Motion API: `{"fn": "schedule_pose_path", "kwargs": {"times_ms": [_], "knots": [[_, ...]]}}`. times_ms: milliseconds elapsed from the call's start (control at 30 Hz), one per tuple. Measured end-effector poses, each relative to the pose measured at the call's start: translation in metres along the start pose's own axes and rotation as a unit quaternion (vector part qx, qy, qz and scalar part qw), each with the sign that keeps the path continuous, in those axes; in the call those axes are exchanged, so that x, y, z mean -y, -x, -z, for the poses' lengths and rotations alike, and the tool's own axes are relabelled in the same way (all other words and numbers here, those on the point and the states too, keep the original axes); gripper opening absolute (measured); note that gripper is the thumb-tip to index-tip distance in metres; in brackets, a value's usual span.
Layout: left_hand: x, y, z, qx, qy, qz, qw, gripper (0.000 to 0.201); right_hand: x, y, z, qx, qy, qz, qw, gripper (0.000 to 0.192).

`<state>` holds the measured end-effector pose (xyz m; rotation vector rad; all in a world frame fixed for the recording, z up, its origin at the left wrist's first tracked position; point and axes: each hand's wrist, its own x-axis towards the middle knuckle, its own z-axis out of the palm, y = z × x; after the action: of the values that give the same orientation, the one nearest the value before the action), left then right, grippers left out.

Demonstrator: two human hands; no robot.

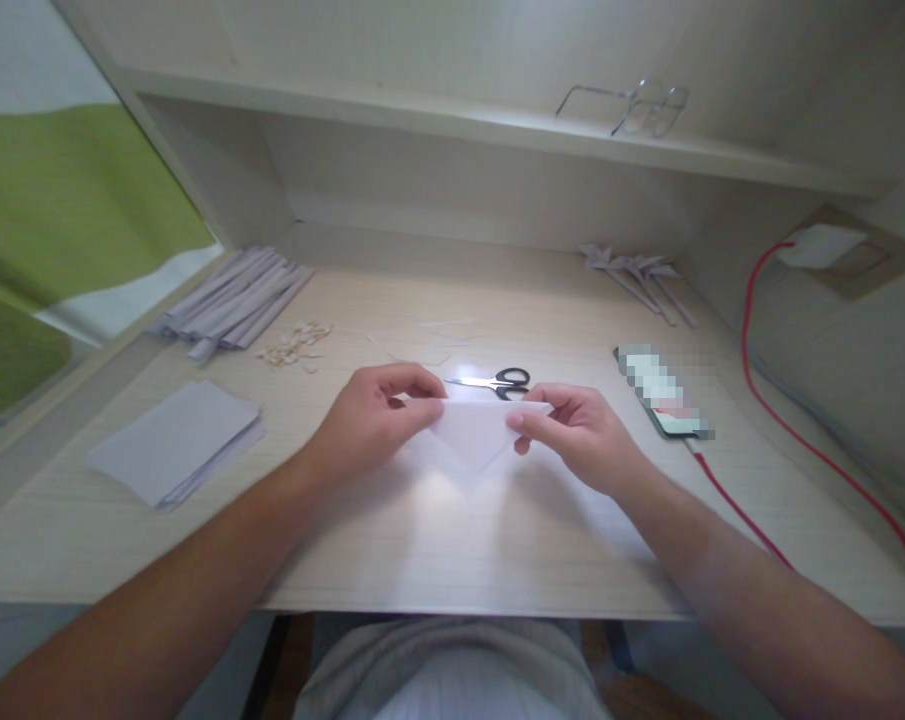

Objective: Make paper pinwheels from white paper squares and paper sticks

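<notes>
Both hands, left hand and right hand, pinch a triangular folded paper between them above the table. Folding partly done; flat sheets left of the hands remain unfolded.

Head view, close, down onto desk

arms: both forearms bare, no sleeves in view | left hand: no rings, no watch | right hand: likewise unadorned | lap: light grey fabric, soft folds
</notes>
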<state>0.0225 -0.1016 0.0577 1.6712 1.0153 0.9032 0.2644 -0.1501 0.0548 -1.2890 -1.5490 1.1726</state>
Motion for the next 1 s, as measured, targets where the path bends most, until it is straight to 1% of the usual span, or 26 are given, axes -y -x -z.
{"fn": "schedule_pose_path", "kwargs": {"times_ms": [67, 100, 133, 167, 300, 367, 467, 533, 600, 767, 833, 867, 933, 967, 1000], "knots": [[-0.002, 0.002, 0.000, 0.100, -0.052, -0.006, 0.994, 0.011, -0.001, 0.002, -0.001, 0.012, 0.035, 0.009, 0.999, 0.031], [-0.003, 0.003, 0.000, 0.142, -0.062, -0.007, 0.988, 0.015, -0.001, 0.003, -0.002, 0.017, 0.037, 0.010, 0.999, 0.029], [-0.003, 0.004, -0.002, 0.169, -0.063, -0.007, 0.984, 0.019, -0.002, 0.004, -0.003, 0.019, 0.034, 0.012, 0.999, 0.028], [-0.002, 0.004, -0.003, 0.180, -0.057, -0.004, 0.982, 0.023, -0.002, 0.005, -0.004, 0.018, 0.028, 0.016, 0.999, 0.028], [0.003, 0.005, -0.010, 0.159, 0.028, 0.041, 0.986, 0.027, -0.004, 0.003, -0.005, 0.012, 0.011, 0.048, 0.999, 0.033], [0.004, 0.006, -0.011, 0.180, 0.053, 0.066, 0.980, 0.027, -0.004, 0.002, -0.005, 0.020, 0.007, 0.054, 0.998, 0.032], [0.003, 0.006, -0.013, 0.225, 0.035, 0.083, 0.970, 0.027, -0.006, 0.001, -0.007, 0.024, 0.011, 0.050, 0.998, 0.031], [0.003, 0.006, -0.013, 0.250, 0.021, 0.086, 0.964, 0.026, -0.008, 0.000, -0.009, 0.017, -0.010, 0.045, 0.999, 0.028], [0.003, 0.006, -0.014, 0.262, 0.022, 0.094, 0.960, 0.024, -0.009, 0.000, -0.012, 0.012, -0.041, 0.042, 0.998, 0.024], [0.005, 0.007, -0.020, 0.261, 0.076, 0.130, 0.953, 0.022, -0.012, -0.002, -0.020, 0.005, -0.087, 0.057, 0.995, 0.020], [0.008, 0.006, -0.020, 0.243, 0.082, 0.128, 0.958, 0.021, -0.014, -0.004, -0.020, -0.014, -0.074, 0.073, 0.994, 0.022], [0.010, 0.005, -0.019, 0.226, 0.079, 0.119, 0.964, 0.021, -0.015, -0.007, -0.019, -0.031, -0.052, 0.084, 0.995, 0.022], [0.015, 0.001, -0.014, 0.173, 0.066, 0.094, 0.978, 0.021, -0.019, -0.014, -0.012, -0.078, 0.046, 0.111, 0.990, 0.021], [0.018, -0.002, -0.011, 0.142, 0.057, 0.087, 0.984, 0.022, -0.022, -0.019, -0.008, -0.103, 0.128, 0.125, 0.979, 0.019], [0.021, -0.006, -0.007, 0.108, 0.046, 0.082, 0.990, 0.022, -0.025, -0.024, -0.003, -0.122, 0.235, 0.134, 0.955, 0.018]]}}
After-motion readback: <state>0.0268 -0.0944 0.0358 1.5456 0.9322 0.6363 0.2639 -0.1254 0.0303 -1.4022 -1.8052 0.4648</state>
